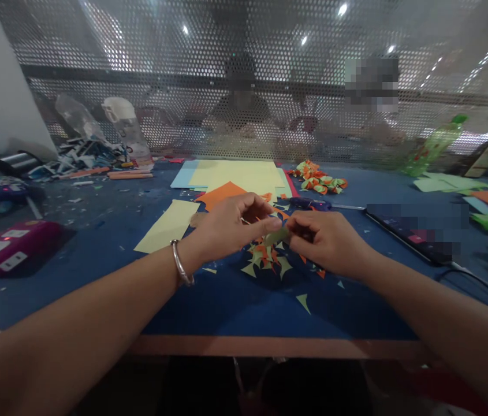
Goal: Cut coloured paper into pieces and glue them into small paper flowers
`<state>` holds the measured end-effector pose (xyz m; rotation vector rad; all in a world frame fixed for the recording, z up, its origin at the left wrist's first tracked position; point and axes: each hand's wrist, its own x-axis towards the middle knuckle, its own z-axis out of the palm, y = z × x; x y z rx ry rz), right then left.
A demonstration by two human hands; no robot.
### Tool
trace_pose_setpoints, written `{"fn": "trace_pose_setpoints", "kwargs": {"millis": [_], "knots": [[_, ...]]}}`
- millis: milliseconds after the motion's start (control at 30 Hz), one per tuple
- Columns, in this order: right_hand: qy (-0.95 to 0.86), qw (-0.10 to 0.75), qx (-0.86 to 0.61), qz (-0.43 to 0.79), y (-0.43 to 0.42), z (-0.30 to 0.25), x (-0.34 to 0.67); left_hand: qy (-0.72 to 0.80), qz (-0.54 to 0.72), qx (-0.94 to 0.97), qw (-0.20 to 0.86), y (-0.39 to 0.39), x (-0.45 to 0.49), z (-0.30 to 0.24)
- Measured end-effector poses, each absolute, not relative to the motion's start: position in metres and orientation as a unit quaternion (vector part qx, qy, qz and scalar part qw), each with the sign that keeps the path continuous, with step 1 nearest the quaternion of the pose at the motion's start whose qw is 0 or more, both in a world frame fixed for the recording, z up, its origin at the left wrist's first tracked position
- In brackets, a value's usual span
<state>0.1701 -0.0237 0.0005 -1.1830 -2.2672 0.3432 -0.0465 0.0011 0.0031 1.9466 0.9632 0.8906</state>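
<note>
Between my two hands is a small pale yellow-green piece of paper [276, 236]. My left hand [235, 222], with a silver bangle at the wrist, has its fingers curled and its thumb against the piece. My right hand [328, 240] pinches the other side with bent fingers; its fingertips are partly hidden. Below them lies a heap of pointed yellow and orange paper scraps [265, 254]. One loose yellow scrap [303, 303] is nearer the table edge. Behind my left hand are an orange sheet [222, 193] and a yellow strip of paper [166, 226].
Stacked coloured paper [235, 173] lies ahead, beside a pile of curled orange and green paper pieces [313, 176]. A blue-handled tool [310, 203] and a phone [408, 234] are right. A purple device [14, 245] sits left. A perforated screen [174, 86] stands behind.
</note>
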Motion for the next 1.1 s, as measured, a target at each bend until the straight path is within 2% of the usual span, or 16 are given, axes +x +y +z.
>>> {"fn": "trace_pose_setpoints", "kwargs": {"millis": [167, 333, 533, 633, 767, 1100], "knots": [[-0.860, 0.248, -0.427, 0.133, -0.025, -0.003, 0.167, 0.366, 0.285, 0.773, 0.433, 0.000, -0.040, -0.006], [-0.851, 0.275, -0.433, 0.112, -0.023, 0.000, 0.170, 0.370, 0.224, 0.772, 0.467, 0.001, -0.044, -0.006], [-0.857, 0.327, -0.395, 0.042, -0.030, 0.002, 0.170, 0.409, 0.363, 0.552, 0.630, -0.003, -0.037, 0.003], [-0.880, 0.310, -0.359, 0.001, -0.033, -0.001, 0.170, 0.414, 0.380, 0.483, 0.671, -0.004, -0.035, 0.006], [-0.906, 0.285, -0.312, -0.033, -0.033, -0.003, 0.169, 0.407, 0.372, 0.460, 0.696, -0.003, -0.035, 0.007], [-0.878, 0.331, -0.344, 0.012, -0.035, 0.000, 0.167, 0.373, 0.338, 0.555, 0.662, -0.006, -0.036, -0.001]]}}
